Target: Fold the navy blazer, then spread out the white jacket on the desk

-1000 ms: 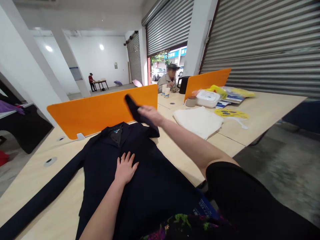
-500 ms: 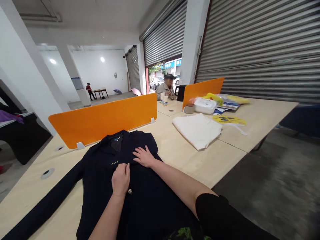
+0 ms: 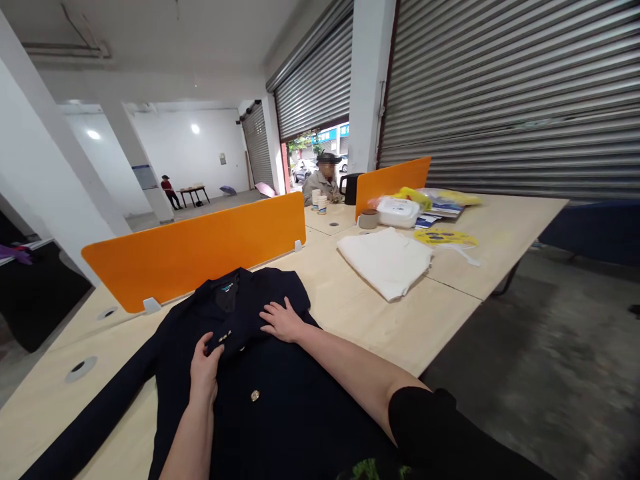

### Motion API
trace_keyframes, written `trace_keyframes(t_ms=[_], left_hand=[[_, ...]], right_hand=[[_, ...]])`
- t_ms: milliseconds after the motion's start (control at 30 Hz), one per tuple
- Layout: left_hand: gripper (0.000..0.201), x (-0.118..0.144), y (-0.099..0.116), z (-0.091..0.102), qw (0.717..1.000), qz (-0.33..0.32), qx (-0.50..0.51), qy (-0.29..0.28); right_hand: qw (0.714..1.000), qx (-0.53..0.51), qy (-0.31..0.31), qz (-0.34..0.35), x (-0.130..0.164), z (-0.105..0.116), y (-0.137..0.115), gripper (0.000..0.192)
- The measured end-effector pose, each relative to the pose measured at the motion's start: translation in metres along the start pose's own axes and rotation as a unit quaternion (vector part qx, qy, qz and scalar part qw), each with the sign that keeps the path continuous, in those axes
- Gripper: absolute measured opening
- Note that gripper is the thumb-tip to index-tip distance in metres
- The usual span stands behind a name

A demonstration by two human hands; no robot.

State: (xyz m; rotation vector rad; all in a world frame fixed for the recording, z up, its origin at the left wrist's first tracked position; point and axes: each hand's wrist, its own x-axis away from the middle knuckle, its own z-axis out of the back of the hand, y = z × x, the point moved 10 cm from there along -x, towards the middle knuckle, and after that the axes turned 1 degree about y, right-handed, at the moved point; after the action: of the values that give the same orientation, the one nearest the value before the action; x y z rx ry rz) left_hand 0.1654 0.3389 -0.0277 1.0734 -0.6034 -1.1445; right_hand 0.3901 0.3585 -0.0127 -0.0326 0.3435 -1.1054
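Observation:
A dark navy jacket (image 3: 280, 420) lies face up on the light wooden table (image 3: 380, 320), its collar toward the orange divider. One sleeve is folded across the chest, its cuff with small gold buttons near the middle. My left hand (image 3: 204, 370) rests on the jacket next to that cuff, fingers curled at its edge. My right hand (image 3: 281, 320) lies flat on the folded sleeve near the shoulder, fingers spread. The other sleeve (image 3: 95, 420) stretches out to the left along the table.
An orange divider (image 3: 195, 250) stands behind the jacket. A folded white cloth (image 3: 385, 260) lies to the right, with a white box (image 3: 399, 211), a tape roll (image 3: 369, 219) and yellow items beyond. A person (image 3: 323, 181) sits at the far end; another stands far off.
My right hand, which held the sleeve up in the air, laid it across the chest and now presses it flat. My left hand slid left to the cuff.

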Motion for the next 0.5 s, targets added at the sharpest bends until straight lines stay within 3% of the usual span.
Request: trace_keyframes(t_ms=[100, 167, 267, 333, 400, 500], left_hand=[[0.050, 0.002, -0.006, -0.017, 0.981, 0.061, 0.164, -0.083], [0.048, 0.001, 0.004, -0.008, 0.985, 0.023, 0.161, -0.063], [0.043, 0.001, 0.023, 0.027, 0.995, -0.076, 0.016, 0.063], [0.042, 0.002, 0.029, 0.035, 0.984, -0.096, -0.120, 0.091], [0.042, -0.002, 0.023, 0.023, 0.969, -0.075, -0.233, 0.022], [0.040, -0.003, 0.007, 0.011, 0.943, -0.020, -0.324, -0.071]], right_hand=[[1.000, -0.001, 0.002, 0.005, 0.000, 0.001, 0.000, 0.047], [1.000, -0.010, 0.007, 0.011, 0.001, 0.004, -0.002, 0.047], [0.998, -0.022, 0.047, 0.023, 0.002, 0.015, -0.005, 0.049], [0.996, -0.018, 0.075, 0.035, 0.002, 0.021, -0.008, 0.052], [0.997, -0.010, 0.060, 0.040, 0.002, 0.016, -0.009, 0.055], [0.999, -0.004, -0.006, 0.033, 0.001, -0.002, -0.006, 0.058]])
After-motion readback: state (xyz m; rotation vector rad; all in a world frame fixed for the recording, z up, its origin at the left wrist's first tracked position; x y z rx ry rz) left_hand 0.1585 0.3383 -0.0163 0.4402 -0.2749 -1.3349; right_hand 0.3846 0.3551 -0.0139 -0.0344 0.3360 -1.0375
